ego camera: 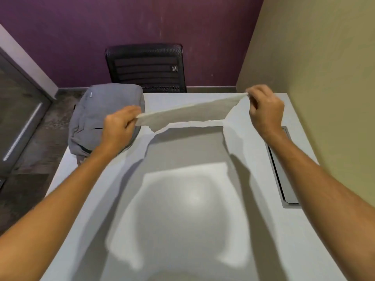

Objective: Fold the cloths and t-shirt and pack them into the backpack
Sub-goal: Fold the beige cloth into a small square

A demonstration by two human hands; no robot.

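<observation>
Left hand and right hand pinching white cloth corners, stretched between fingers above table, grey backpack beside left fingers.

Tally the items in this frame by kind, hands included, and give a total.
Hands: 2, left hand and right hand
Cloth: 1
Backpack: 1
Chair: 1
Table: 1
Total: 6
</observation>
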